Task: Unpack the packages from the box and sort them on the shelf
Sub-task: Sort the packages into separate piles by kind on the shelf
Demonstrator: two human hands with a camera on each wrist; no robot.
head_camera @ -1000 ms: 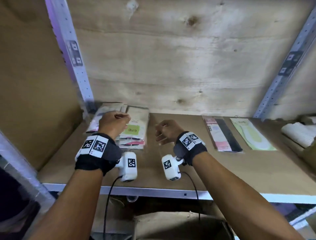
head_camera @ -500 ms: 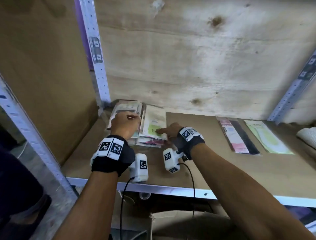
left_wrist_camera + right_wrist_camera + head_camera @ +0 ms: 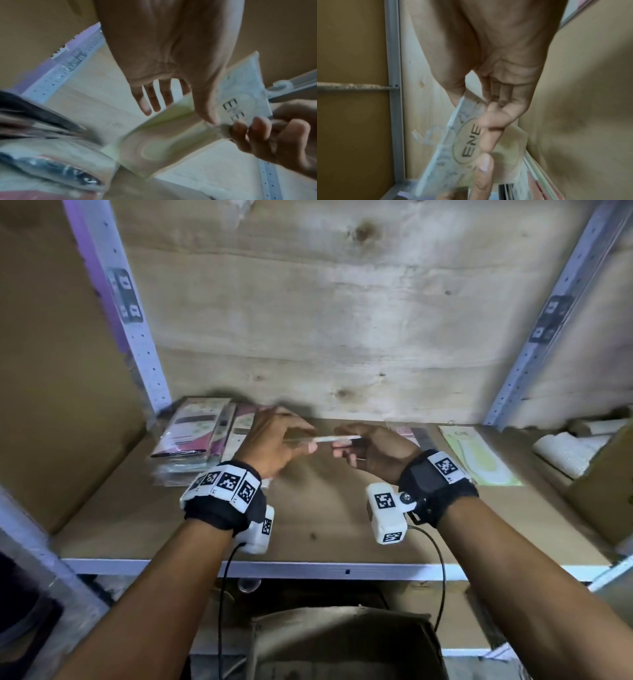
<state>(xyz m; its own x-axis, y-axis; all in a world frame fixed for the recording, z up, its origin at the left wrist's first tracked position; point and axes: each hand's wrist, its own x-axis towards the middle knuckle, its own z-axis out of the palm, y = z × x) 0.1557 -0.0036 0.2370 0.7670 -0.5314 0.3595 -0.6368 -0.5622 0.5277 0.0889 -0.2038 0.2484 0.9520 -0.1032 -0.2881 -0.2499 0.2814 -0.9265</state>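
Note:
A thin clear package with a pale green insert and an "ENE" label [image 3: 337, 438] hangs edge-on above the shelf board [image 3: 325, 518], held between both hands. My left hand [image 3: 303, 445] pinches its left end, thumb [image 3: 206, 115] on the face of the package [image 3: 171, 136]. My right hand [image 3: 342, 446] pinches the labelled end, fingers [image 3: 489, 129] curled over the package [image 3: 467, 143]. A stack of similar packages [image 3: 195, 436] lies at the shelf's back left, behind my left wrist. A brown cardboard box [image 3: 342, 645] stands open below the shelf.
A pink and black package [image 3: 409, 433] and a pale green one [image 3: 479, 457] lie flat at the back right. A carton with white rolls [image 3: 565, 450] sits at the far right. Metal uprights [image 3: 137, 337] frame the bay. A plywood back wall [image 3: 325, 320] closes it.
Both hands were at the left stack, the right touching the green package on top. That package is now lifted off and held between both hands over the middle of the shelf.

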